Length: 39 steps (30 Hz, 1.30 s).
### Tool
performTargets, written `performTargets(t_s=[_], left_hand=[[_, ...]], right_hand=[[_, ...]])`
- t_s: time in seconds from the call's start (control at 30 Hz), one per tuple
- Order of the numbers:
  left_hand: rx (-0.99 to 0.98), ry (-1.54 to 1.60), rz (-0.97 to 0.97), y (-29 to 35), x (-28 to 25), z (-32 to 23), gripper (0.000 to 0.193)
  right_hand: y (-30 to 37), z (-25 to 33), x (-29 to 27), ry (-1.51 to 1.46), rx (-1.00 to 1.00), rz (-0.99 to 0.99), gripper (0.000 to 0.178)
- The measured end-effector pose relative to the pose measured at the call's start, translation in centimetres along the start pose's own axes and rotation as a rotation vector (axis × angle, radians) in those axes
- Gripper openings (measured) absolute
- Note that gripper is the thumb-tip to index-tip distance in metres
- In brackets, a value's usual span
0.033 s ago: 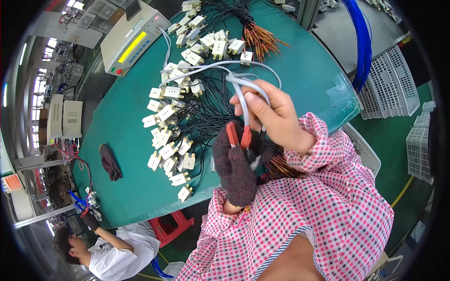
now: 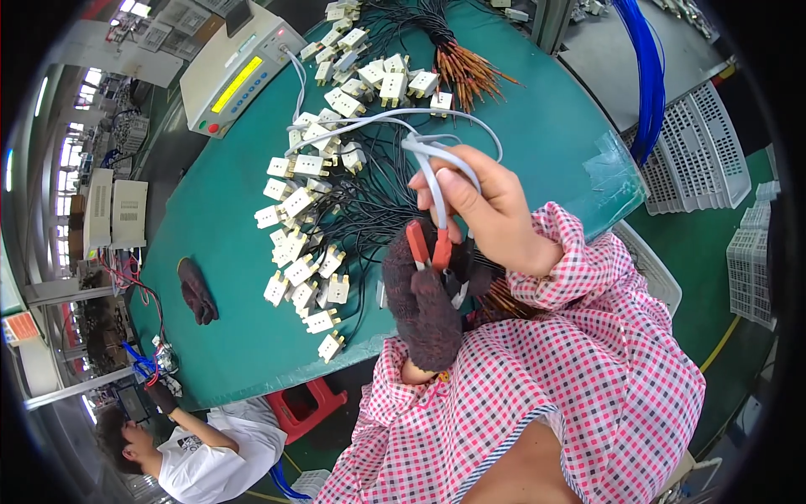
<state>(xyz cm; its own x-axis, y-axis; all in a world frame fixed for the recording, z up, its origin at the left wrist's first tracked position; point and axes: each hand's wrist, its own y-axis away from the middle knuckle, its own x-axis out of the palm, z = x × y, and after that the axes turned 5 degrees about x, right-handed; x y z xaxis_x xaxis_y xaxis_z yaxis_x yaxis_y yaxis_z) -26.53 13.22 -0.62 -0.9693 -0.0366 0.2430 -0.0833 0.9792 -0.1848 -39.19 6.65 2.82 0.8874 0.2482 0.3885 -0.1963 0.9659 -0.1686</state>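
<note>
My left hand, in a dark knitted glove, is closed around a red-handled alligator clip. A grey test lead ends in the clip's red sleeve. My right hand is bare and pinches the grey leads just above, close to the left fingertips. A dark clip with a metal jaw shows beside the glove, partly hidden. Black wires run under both hands from white plug blocks with brass prongs. Stripped copper wire ends stick out beneath my right wrist.
A tester with a yellow display stands at the back left, the grey leads plugged into it. A wire bundle with copper ends lies at the back. A loose dark glove rests at left. A co-worker sits at lower left; white baskets stand right.
Both hands have shifted very slightly, and the leads above the right hand have moved a little. The grip on the clip and leads looks the same.
</note>
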Motion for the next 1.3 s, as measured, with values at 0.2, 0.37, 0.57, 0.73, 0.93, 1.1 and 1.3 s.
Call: performTargets(t_s=[0.2, 0.37, 0.57, 0.73, 0.93, 1.1, 1.3], left_hand=[[0.083, -0.125, 0.151, 0.4, -0.3, -0.8, 0.061], [0.213, -0.187, 0.115, 1.0, -0.5, -1.4, 0.058], [0.238, -0.449, 0.316, 0.7, -1.4, -2.7, 0.051], [0.28, -0.445, 0.274, 0.4, -1.2, -2.6, 0.046], [0.233, -0.322, 0.293, 0.0, -1.4, -2.3, 0.035], [0.272, -0.147, 0.126, -0.2, -0.7, -2.2, 0.025], [0.015, 0.116, -0.159, -1.8, -1.7, -5.0, 0.057]], right_hand=[[-2.0, 0.4, 0.4, 0.147, -0.176, -0.086, 0.023], [-6.7, 2.2, -2.2, 0.127, -0.192, -0.297, 0.018], [-12.3, 5.9, -10.2, 0.032, -0.219, -0.286, 0.011], [-13.8, 9.7, -11.5, -0.076, -0.527, -0.489, 0.007], [-14.2, 11.0, -15.6, -0.071, -0.454, -0.545, 0.018], [-14.0, 9.1, -12.7, 0.559, -0.511, -0.726, 0.02], [-6.3, 9.3, -13.6, 0.197, -0.688, -0.134, 0.025]])
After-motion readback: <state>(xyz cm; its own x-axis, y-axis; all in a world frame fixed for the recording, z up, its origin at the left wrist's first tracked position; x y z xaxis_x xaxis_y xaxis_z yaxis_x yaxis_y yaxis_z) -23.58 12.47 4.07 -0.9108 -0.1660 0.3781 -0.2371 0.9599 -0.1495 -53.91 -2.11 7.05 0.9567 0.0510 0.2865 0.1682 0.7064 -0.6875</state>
